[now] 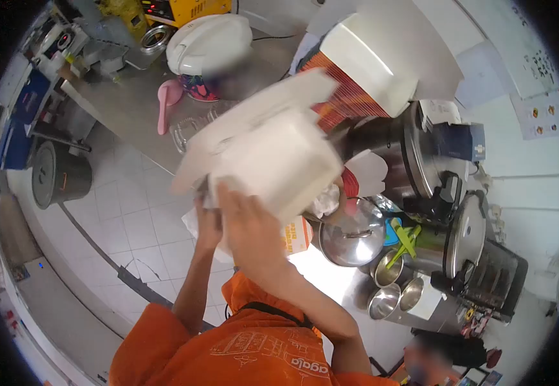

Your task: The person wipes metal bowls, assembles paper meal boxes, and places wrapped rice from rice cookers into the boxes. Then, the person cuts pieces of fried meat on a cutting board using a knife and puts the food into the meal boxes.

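A white open carton point(279, 161), slightly blurred, is held up in front of me over the metal counter's edge. My right hand point(247, 225) grips its near side with the fingers on the white surface. Beside it my left hand point(207, 222) holds the carton's lower left corner; part of that hand is hidden behind the carton. Just below my hands is a box with orange lettering point(297, 235), partly covered by my right hand and the carton.
A pink spoon point(163, 109) and a white-lidded rice cooker point(208, 44) stand at the back left. Stacked cartons point(363, 64) are behind. To the right are large pots point(388, 148), a glass lid point(352, 233), metal bowls point(384, 301) and green-handled tools point(403, 244).
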`<state>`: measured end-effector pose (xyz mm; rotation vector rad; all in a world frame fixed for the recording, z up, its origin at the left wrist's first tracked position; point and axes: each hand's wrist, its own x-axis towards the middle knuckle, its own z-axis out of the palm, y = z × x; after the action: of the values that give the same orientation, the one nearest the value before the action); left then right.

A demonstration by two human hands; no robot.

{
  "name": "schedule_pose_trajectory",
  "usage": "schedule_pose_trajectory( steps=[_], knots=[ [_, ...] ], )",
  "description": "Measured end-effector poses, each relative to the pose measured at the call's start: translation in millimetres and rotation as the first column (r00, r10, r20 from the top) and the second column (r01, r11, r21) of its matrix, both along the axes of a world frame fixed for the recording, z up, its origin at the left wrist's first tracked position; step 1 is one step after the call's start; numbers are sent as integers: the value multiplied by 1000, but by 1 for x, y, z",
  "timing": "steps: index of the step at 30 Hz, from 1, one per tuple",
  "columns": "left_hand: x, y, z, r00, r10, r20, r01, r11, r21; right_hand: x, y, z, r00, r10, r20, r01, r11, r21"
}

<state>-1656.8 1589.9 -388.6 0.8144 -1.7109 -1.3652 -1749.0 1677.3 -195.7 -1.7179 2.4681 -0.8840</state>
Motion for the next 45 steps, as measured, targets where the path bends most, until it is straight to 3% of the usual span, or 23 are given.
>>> schedule_pose_trajectory(
  steps=[2,5,6,9,11,14,17,18,21,24,25,27,30,32,35,37,39,42,45],
  knots=[
    [23,-6,-4,998,-22,-55,32,981,193,16,-14,-4,998,60,4,-60,995,74],
    [59,-28,0,985,50,-165,31,890,454,16,-19,26,934,221,281,-91,906,-413],
    [70,-38,2,977,98,-187,3,877,480,7,-15,28,934,243,262,-93,873,-479],
    [104,-65,8,944,239,-228,-95,857,506,-27,1,-20,906,40,421,134,917,-375],
    [121,-81,10,911,316,-264,-148,850,506,-51,-22,-72,854,-41,518,137,979,-149],
    [139,-95,13,865,401,-301,-211,836,507,-59,-51,-126,996,89,10,-89,996,-5],
    [154,-105,15,832,465,-303,-282,824,491,-64,-72,-168,971,165,-176,-100,938,331],
    [160,-108,15,824,483,-296,-311,823,476,-68,-78,-174,949,262,-173,-131,832,539],
    [181,-117,5,826,531,-188,-441,818,369,-74,-73,-171,924,372,-90,-253,768,588],
    [205,-130,0,716,673,-185,-511,686,517,-61,-28,-176,893,362,-268,-263,902,342],
    [211,-133,-1,694,693,-197,-513,667,540,-55,-13,-181,902,363,-234,-270,897,349],
    [205,-141,-2,702,652,-287,-465,725,508,-57,8,-193,918,351,-184,-270,895,356],
    [172,-151,6,698,672,-247,-434,672,600,-67,11,-199,946,285,155,-324,818,475],
    [153,-167,-12,682,657,-322,-337,673,658,-72,8,-211,938,257,230,-341,798,498],
    [116,-182,-36,895,417,-158,-292,815,500,-68,-1,-220,916,244,319,-391,728,564],
    [78,-200,-49,933,252,-258,-111,881,459,-65,-3,-218,892,279,356,-443,702,558],
    [24,-202,-36,934,227,-277,-23,811,585,-62,-8,-211,832,301,466,-534,660,528],
    [-37,-216,-50,956,108,-271,81,794,603,-61,-19,-221,727,382,570,-667,590,456],
    [-82,-211,-41,977,-19,-214,151,770,620,-54,-18,-243,766,258,589,-580,673,460]
  ],
)
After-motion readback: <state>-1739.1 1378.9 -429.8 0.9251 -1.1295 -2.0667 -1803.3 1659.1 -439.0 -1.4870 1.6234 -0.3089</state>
